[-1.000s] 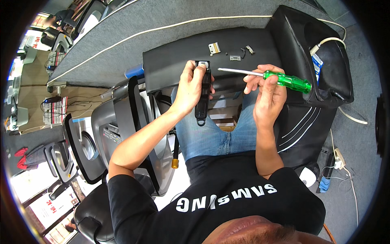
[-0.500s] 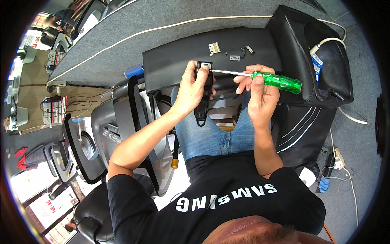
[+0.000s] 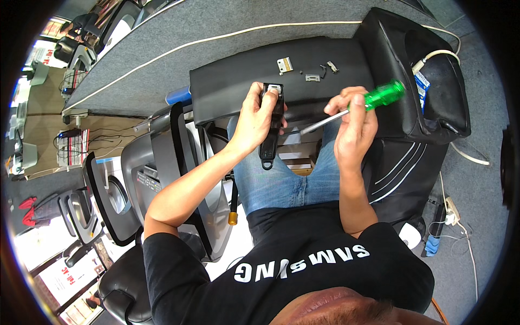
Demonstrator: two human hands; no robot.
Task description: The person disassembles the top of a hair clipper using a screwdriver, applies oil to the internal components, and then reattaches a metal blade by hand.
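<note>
My left hand (image 3: 254, 120) is wrapped round a long black hair clipper (image 3: 269, 146), its thumb on the pale metal part at the far end. A loop shows at the clipper's near end. In my right hand (image 3: 355, 130) is a screwdriver with a green see-through handle (image 3: 384, 95) and a metal shaft. Its shaft slants down to the left, the tip apart from the clipper. On the black padded seat (image 3: 233, 81) beyond lie a toothed clipper blade (image 3: 285, 65), a small metal plate (image 3: 312, 78), a small metal piece (image 3: 332, 66) and a dark bent bit (image 3: 324, 70).
A black armrest (image 3: 401, 65) with a blue-and-white packet (image 3: 422, 89) bounds the seat on the right. A white cable (image 3: 260, 25) runs along the grey carpeted surface behind. Grey-black chair-like equipment (image 3: 162, 157) stands close by my left arm.
My right hand has drawn the screwdriver tip away from the clipper and tilted it, handle up and tip down. The left hand and clipper stay nearly still.
</note>
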